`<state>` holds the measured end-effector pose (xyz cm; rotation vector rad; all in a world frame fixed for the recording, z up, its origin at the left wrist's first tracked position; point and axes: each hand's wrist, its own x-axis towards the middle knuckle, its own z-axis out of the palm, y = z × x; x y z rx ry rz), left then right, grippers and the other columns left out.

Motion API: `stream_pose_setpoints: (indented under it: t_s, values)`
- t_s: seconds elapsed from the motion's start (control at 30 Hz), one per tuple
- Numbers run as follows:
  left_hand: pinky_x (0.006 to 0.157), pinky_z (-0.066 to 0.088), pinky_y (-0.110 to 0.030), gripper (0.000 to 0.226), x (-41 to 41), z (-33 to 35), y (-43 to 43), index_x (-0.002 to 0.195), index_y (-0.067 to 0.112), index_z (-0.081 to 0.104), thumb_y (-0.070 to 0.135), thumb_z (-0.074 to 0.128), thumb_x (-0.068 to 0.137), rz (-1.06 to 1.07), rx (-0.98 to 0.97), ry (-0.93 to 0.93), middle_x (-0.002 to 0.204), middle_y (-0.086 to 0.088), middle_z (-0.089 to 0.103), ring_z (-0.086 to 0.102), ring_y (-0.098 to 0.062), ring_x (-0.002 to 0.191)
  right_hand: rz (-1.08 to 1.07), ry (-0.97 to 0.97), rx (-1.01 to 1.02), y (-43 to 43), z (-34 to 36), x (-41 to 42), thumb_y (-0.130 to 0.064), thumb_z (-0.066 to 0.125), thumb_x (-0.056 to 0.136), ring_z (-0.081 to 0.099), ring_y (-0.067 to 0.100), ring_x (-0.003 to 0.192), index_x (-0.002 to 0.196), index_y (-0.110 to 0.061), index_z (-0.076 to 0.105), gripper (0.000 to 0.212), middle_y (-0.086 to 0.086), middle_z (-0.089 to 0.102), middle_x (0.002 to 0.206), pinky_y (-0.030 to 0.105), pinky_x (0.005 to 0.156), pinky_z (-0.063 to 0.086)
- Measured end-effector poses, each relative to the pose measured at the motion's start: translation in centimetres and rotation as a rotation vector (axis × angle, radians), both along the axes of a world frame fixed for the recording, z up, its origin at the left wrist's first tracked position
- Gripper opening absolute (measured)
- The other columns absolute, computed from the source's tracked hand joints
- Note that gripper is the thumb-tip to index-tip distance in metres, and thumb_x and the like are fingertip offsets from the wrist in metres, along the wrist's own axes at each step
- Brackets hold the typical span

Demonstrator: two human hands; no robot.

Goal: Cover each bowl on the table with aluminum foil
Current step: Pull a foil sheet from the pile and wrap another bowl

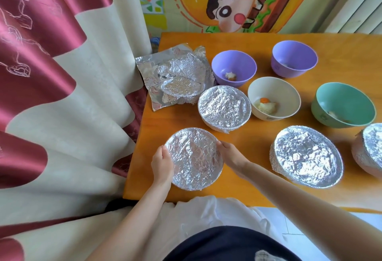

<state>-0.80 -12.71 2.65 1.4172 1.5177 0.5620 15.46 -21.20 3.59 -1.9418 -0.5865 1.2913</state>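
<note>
crinkled shiny foil (194,158), matt plastic bowls (273,98), smooth wooden table (341,41)

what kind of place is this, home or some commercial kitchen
Most likely a home, perhaps a child's room: a red and cream curtain, a cartoon wall picture, and an orange table where the left hand and right hand hold a foil-covered bowl.

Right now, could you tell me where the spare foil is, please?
In the head view, the spare foil lies at the table's far left edge by the curtain, beside the left purple bowl.
</note>
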Motion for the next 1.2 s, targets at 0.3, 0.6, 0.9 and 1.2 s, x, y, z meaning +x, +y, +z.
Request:
stream_pose_setpoints:
  t_s: [0.3,0.6,0.9,1.2]
  values:
    - [0.065,0.029,-0.03,0.037,0.0,0.1,-0.5,0.065,0.014,0.03,0.019,0.029,0.102,0.048,-0.062,-0.039,0.063,0.0,0.032,0.029,-0.014,0.059,0.006,0.069,-0.036,0.0,-0.4,0.0,-0.036,0.026,0.103,0.041,0.024,0.13,0.14,-0.011,0.037,0.046,0.007,0.044,0.141,0.046,0.113,0.029]
    - [0.063,0.028,-0.03,0.036,-0.2,0.4,-0.3,0.066,0.015,0.03,0.019,0.03,0.102,0.079,-0.038,-0.066,0.062,0.002,0.03,0.027,-0.012,0.057,0.061,0.12,-0.005,0.4,-0.6,0.2,-0.04,0.024,0.103,0.042,0.021,0.125,0.136,-0.015,0.035,0.043,0.004,0.044,0.137,0.04,0.112,0.029]
    - [0.077,0.042,-0.041,0.035,-0.4,0.2,1.1,0.092,-0.001,0.055,0.016,0.027,0.102,0.21,0.065,0.009,0.085,-0.021,0.054,0.052,-0.029,0.079,0.161,-0.079,-0.05,1.5,1.4,-1.3,-0.045,0.019,0.102,0.044,0.016,0.108,0.136,-0.012,0.032,0.05,0.003,0.048,0.13,0.029,0.092,0.034]
    - [0.098,0.034,-0.028,0.039,-0.9,0.3,-0.5,0.139,0.008,0.038,0.022,0.028,0.103,0.309,-0.003,-0.079,0.132,-0.003,0.047,0.044,-0.02,0.124,0.013,-0.029,-0.097,2.5,0.4,-3.6,-0.03,0.027,0.102,0.028,0.012,0.056,0.075,-0.02,0.032,0.029,-0.002,0.033,0.068,0.026,0.052,0.025]
